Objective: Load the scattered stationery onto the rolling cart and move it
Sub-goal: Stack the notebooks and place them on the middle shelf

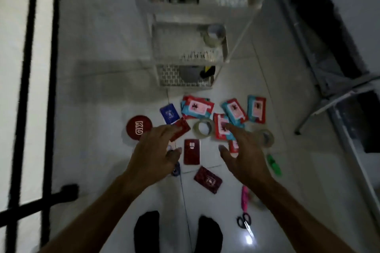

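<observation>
We reach both arms down over stationery scattered on the white tiled floor (98, 129), just in front of the white rolling cart (185, 61). Left of the clear tape roll (203, 128), our left hand (156, 150) hovers with fingers spread and empty; right of it, our right hand (244, 150) hovers likewise over red-and-blue packets (234, 111), green highlighter (274, 164) beyond.

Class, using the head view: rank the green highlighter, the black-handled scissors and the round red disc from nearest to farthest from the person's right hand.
1. Green highlighter, just right of the right hand.
2. Black-handled scissors, lower down, near the feet.
3. Round red disc, far left, beyond the left hand.
</observation>
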